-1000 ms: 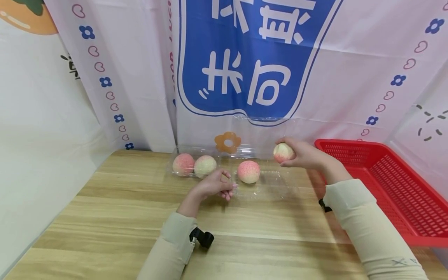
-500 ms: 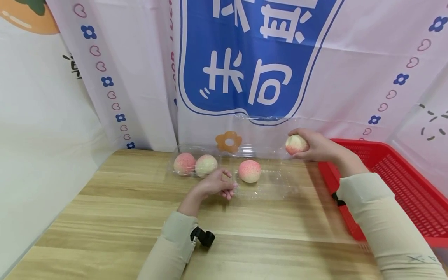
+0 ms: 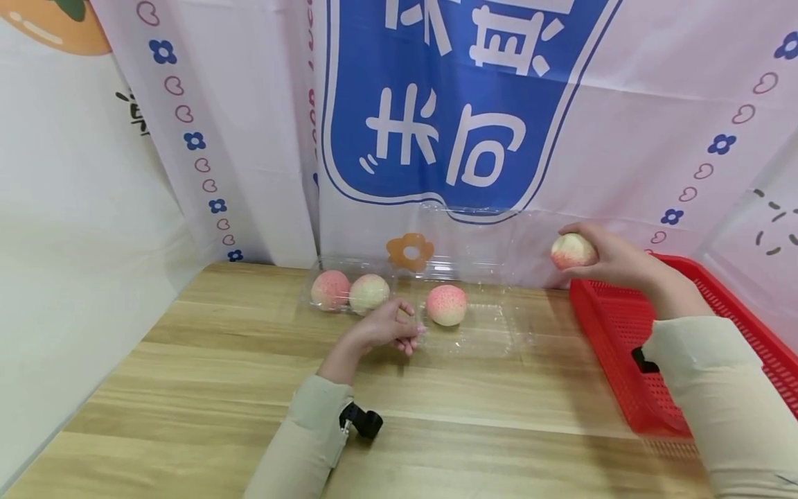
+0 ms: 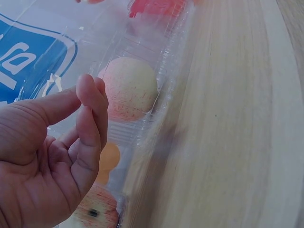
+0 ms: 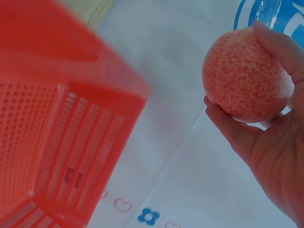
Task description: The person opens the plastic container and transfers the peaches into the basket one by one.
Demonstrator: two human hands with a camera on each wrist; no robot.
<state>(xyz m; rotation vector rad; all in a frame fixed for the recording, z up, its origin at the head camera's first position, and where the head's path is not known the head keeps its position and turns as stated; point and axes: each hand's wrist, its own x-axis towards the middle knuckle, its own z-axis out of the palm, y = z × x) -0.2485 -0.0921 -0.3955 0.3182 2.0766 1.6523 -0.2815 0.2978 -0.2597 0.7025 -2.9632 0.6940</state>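
Right hand (image 3: 617, 260) grasps a round, speckled pink-and-cream peach (image 3: 572, 251); left hand (image 3: 388, 327) curls loosely, empty.

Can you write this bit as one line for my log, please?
right grip: holding peach up, near red basket | left grip: beside clear box | clear box: open, another peach inside

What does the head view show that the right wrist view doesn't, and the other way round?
Only head: the left hand, both sleeves, the peach in the open box and two peaches left of it.

Only right wrist: a nearly all-red side of the held peach.

Both: the right hand, that peach, the basket and the patterned cloth.
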